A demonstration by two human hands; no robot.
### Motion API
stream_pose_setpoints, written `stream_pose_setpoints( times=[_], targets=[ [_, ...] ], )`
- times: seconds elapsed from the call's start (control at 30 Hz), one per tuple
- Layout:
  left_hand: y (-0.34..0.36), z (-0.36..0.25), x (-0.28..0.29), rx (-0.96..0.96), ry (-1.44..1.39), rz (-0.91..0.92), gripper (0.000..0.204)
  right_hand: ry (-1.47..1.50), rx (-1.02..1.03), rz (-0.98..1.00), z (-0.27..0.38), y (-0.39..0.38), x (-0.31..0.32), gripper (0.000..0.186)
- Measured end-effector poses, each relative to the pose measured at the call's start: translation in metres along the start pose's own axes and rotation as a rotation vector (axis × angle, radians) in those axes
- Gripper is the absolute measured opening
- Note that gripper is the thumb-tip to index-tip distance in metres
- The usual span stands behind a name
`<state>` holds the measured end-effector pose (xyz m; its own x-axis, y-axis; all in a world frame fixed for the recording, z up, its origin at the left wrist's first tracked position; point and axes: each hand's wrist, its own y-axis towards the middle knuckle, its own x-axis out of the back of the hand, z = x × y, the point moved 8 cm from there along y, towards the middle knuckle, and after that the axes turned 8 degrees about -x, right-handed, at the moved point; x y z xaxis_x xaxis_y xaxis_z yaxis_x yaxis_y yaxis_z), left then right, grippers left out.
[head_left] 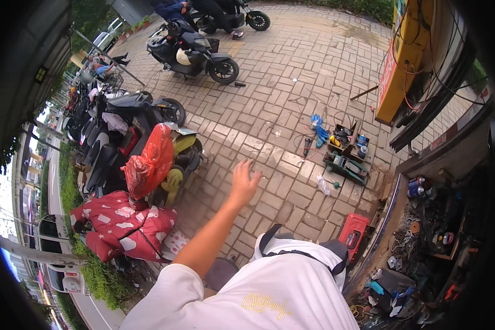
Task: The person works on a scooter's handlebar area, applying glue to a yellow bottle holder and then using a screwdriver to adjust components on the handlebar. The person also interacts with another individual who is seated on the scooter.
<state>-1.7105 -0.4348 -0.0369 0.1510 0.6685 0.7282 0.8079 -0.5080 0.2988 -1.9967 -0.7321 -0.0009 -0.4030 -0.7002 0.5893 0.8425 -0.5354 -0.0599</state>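
My left hand (pixel 244 185) reaches out over the brick paving, empty, with its fingers apart and slightly curled. Just left of it stands a yellow scooter (pixel 185 145) with an orange-red plastic bag (pixel 149 159) over its front. A red quilted wind cover (pixel 127 223) with white cloud shapes hangs on a scooter beside my forearm. None of these touches the hand. My right hand is out of the picture. On the paving to the right lie blue gloves (pixel 318 131), an open toolbox (pixel 345 138) and a green floor jack (pixel 346 167).
Several parked scooters (pixel 102 151) line the left side. A black scooter (pixel 191 54) stands farther off, with people beyond it. At right are a yellow cabinet (pixel 404 60) with loose cables, a red tool case (pixel 353 233) and a cluttered bench (pixel 397 220) of small parts.
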Motion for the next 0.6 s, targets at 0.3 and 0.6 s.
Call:
stream_pose_setpoints(
  times=[0.3,0.6],
  targets=[
    [0.03,0.133,0.073,0.276,0.0,-0.183,0.059,0.072,0.155,0.281,0.109,0.162,-0.143,0.031],
    [-0.12,0.309,0.142,1.049,0.295,-0.324,0.059,0.401,0.494,0.632,0.299,0.382,-0.304,0.032]
  ],
)
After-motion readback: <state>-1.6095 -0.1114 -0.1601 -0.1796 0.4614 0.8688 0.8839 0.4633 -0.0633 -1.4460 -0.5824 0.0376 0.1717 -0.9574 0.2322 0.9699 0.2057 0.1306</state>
